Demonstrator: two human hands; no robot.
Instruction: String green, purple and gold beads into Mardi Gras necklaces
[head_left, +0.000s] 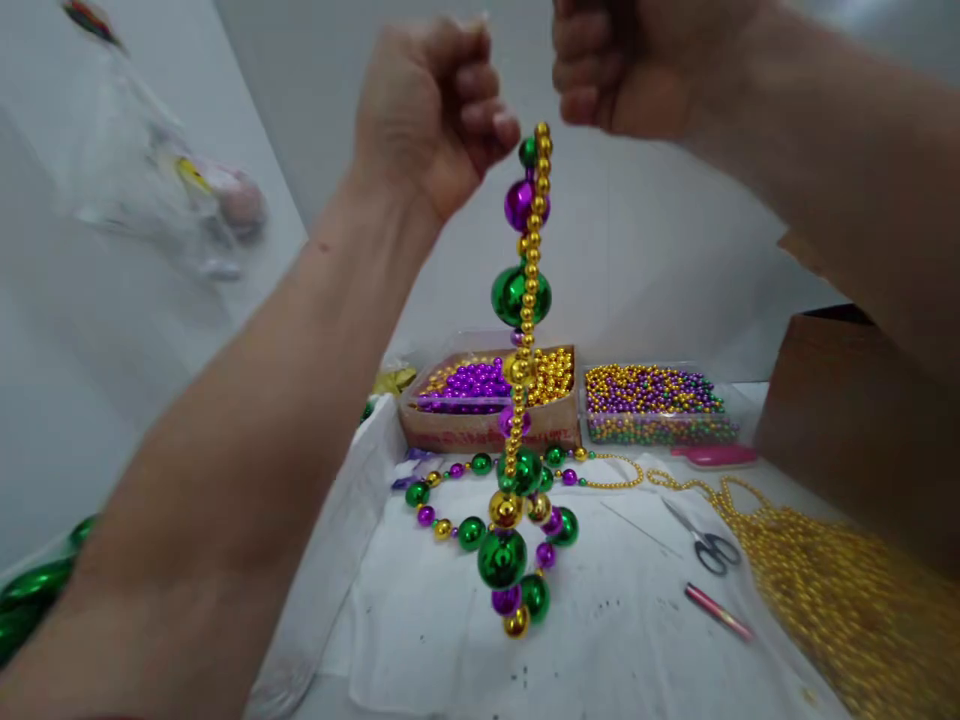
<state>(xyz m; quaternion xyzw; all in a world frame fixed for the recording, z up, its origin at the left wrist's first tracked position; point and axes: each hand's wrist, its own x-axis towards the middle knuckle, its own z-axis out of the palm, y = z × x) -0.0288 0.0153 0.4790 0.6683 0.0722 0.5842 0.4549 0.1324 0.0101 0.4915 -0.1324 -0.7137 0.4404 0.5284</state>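
Left hand (442,110) and right hand (619,75) curled high, bead strand (517,297) hanging below, exact hold unclear, scissors (701,542) on white cloth (427,625)

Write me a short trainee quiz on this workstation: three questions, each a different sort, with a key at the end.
1. Where do the scissors lie?
A) Inside the cardboard box
B) Beside the heap of gold bead strands
C) Against the wall

2. True or false: the left hand and the right hand are both curled in.

3. Fill in the colour: the largest beads in the hanging bead strand are ____.

Key:
1. B
2. True
3. Green
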